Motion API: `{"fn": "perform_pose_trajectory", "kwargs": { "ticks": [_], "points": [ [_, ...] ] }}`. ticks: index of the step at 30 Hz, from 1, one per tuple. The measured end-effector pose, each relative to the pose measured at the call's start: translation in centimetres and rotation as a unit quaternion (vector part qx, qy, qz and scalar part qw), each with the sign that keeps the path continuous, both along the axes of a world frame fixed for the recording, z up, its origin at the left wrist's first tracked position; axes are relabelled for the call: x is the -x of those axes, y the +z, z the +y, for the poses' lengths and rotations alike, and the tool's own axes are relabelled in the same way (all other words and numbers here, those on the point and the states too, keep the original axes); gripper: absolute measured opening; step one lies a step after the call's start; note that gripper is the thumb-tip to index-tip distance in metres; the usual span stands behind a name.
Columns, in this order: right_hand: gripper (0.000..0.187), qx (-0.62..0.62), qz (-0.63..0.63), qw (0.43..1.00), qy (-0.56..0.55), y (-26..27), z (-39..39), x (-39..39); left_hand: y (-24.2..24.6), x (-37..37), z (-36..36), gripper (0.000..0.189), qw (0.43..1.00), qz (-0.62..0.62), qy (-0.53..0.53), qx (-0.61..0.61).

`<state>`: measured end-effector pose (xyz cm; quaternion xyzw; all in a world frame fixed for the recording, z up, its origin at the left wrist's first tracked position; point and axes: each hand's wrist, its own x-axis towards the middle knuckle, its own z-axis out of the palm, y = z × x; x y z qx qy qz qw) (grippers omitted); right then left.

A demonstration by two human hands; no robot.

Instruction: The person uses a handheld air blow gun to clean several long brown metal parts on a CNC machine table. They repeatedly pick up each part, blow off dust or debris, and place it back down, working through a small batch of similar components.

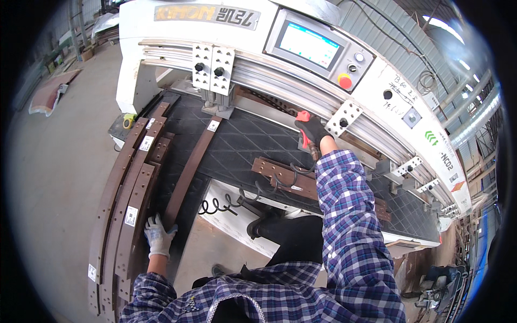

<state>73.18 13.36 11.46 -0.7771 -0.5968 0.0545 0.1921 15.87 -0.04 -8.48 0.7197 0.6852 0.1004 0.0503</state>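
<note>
My left hand (160, 236), in a pale work glove, lies at the near end of a narrow brown wooden board (190, 169) on the black machine table (242, 139). The board's far end, bearing a label, lies at a metal clamp block (217, 82). My right hand (313, 129), in a black glove, is closed round a red air blow gun (305, 131) near the machine's rail. A black coiled air hose (258, 191) runs from the gun across the table's front edge. Beneath it lie several drilled brown boards (282, 177), partly hidden by my right sleeve.
Stacked brown boards with drilled holes (133, 202) stand along the left. The white machine's beam carries a lit control screen (309, 44) and a red stop button (345, 82). A yellow tape measure (129, 120) sits at the table's far left corner.
</note>
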Motion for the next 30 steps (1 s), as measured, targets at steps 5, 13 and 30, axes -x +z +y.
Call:
{"fn": "perform_pose_trajectory", "kwargs": {
  "ticks": [5, 13, 30],
  "points": [
    [0.046, 0.013, 0.207, 0.978, 0.032, 0.9, 1.6, 2.8, -1.7, 1.2, -1.0, 0.081, 0.999, -0.028, 0.017, 0.02],
    [0.032, 0.048, 0.361, 0.931, -0.017, -0.2, 0.0, 6.7, -0.9, 0.8, -1.2, 0.081, 0.997, -0.038, 0.042, 0.052],
    [0.044, 0.117, 0.144, 0.973, 0.14, 2.1, 20.1, 25.4, -0.5, 0.8, -1.5, 0.079, 0.997, -0.054, 0.033, 0.038]
  ]
}}
